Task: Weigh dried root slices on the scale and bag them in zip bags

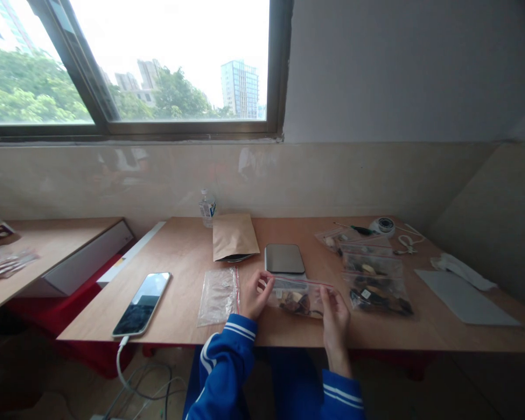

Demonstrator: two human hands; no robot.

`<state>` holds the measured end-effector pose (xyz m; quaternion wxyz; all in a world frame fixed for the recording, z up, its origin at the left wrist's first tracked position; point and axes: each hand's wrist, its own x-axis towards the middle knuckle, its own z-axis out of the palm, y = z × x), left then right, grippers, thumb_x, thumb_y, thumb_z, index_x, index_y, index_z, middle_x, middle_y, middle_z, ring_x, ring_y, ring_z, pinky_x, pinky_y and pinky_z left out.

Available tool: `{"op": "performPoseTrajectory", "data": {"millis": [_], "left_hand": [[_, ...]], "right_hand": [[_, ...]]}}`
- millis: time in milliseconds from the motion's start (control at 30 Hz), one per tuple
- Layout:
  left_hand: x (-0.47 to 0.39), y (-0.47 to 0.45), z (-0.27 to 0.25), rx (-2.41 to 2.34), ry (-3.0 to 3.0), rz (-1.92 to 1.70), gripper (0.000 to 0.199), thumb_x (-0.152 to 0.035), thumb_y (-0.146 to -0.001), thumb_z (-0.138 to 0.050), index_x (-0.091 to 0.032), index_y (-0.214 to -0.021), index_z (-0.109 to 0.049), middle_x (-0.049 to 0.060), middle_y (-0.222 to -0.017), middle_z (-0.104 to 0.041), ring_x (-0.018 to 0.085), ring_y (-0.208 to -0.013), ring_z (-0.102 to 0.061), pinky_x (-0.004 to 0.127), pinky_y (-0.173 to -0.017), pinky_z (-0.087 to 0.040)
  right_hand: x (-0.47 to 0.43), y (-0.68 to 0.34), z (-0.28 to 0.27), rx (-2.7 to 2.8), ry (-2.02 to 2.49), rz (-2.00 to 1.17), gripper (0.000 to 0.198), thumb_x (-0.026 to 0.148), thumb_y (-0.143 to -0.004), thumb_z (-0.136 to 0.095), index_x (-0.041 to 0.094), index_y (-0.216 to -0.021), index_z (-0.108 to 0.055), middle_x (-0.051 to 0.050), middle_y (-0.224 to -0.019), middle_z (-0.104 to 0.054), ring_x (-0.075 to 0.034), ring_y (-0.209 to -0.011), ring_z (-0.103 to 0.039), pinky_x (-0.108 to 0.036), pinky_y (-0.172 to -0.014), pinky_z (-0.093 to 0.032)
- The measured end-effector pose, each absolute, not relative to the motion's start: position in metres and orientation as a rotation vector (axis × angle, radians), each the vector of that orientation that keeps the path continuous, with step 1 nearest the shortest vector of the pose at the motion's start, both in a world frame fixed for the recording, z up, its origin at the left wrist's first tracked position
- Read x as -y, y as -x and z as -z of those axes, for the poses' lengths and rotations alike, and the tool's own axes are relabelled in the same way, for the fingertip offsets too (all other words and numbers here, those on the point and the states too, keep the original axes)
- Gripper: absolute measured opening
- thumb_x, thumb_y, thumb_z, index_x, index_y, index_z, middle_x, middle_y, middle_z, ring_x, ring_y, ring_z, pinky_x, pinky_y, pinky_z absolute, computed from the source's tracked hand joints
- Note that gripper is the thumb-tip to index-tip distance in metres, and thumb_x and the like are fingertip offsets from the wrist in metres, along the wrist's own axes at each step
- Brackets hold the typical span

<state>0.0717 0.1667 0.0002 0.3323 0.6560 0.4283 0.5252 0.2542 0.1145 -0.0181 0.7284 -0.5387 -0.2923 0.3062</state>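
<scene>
The clear zip bag lies flat on the counter directly in front of the person, near the front edge, its long axis running left to right across the body. It sits between the two hands, so neither is really nearer: the left hand pinches its left end and the right hand pinches its right end, each with fingers closed on the plastic. The bag is transparent with a red strip along its far, sealed edge, and holds a dark and brownish jumble of small parts that cannot be made out singly. Just left of it lies a second clear bag, nearly flat, its red strip running front to back. Just behind the held bag stands a small flat scale with a grey top, and beside that a brown paper pouch with a small water bottle behind it against the wall. To the right, several more filled clear bags lie in a row running away from the person. Well off to the left a phone rests near the counter's edge, its white cable hanging down.
</scene>
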Motion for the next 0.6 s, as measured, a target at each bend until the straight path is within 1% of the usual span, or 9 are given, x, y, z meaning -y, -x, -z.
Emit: {"op": "performPoseTrajectory", "data": {"millis": [67, 133, 233, 400, 600], "left_hand": [[-0.1665, -0.072, -0.0017, -1.104, -1.677, -1.331, 0.024, -0.04, -0.083, -0.056, -0.017, -0.088, -0.061, 0.004, -0.084, -0.061, 0.013, -0.072, -0.056, 0.022, -0.059, -0.043], [-0.167, -0.0727, -0.0023, -1.089, -1.638, -1.286, 0.026, -0.041, -0.082, -0.058, -0.017, -0.09, -0.063, 0.004, -0.083, -0.062, 0.013, -0.07, -0.055, 0.023, -0.059, -0.043], [-0.1688, -0.0739, -0.0011, -1.07, -1.601, -1.255, 0.025, -0.041, -0.081, -0.059, -0.016, -0.085, -0.065, 0.003, -0.082, -0.064, 0.013, -0.068, -0.055, 0.023, -0.062, -0.042], [-0.17, -0.0741, -0.0001, -1.051, -1.573, -1.29, 0.025, -0.041, -0.08, -0.06, -0.016, -0.082, -0.065, 0.004, -0.082, -0.065, 0.014, -0.074, -0.057, 0.024, -0.066, -0.042], [-0.1686, -0.0719, -0.0021, -1.069, -1.573, -1.293, 0.025, -0.041, -0.077, -0.063, -0.016, -0.079, -0.066, 0.003, -0.079, -0.065, 0.014, -0.069, -0.056, 0.025, -0.064, -0.043]], "right_hand": [[-0.1147, -0.2532, 0.0173, 0.648, 1.168, -0.716, 0.035, 0.049, -0.069, -0.07, 0.017, -0.082, -0.063, -0.005, -0.081, -0.071, -0.02, -0.08, -0.065, -0.029, -0.073, -0.051], [-0.1148, -0.2519, 0.0175, 0.648, 1.156, -0.779, 0.037, 0.048, -0.067, -0.071, 0.017, -0.086, -0.064, -0.005, -0.085, -0.071, -0.021, -0.082, -0.066, -0.031, -0.075, -0.052], [-0.1147, -0.2494, 0.0187, 0.648, 1.17, -0.839, 0.041, 0.047, -0.066, -0.073, 0.016, -0.092, -0.065, -0.007, -0.09, -0.072, -0.023, -0.085, -0.066, -0.033, -0.077, -0.052], [-0.1143, -0.2479, 0.0207, 0.674, 1.209, -0.822, 0.043, 0.048, -0.066, -0.072, 0.015, -0.092, -0.067, -0.008, -0.089, -0.072, -0.025, -0.087, -0.066, -0.035, -0.079, -0.052], [-0.1119, -0.2505, 0.0217, 0.717, 1.285, -0.72, 0.043, 0.049, -0.069, -0.069, 0.013, -0.093, -0.068, -0.008, -0.086, -0.072, -0.024, -0.083, -0.066, -0.033, -0.075, -0.051]]}}
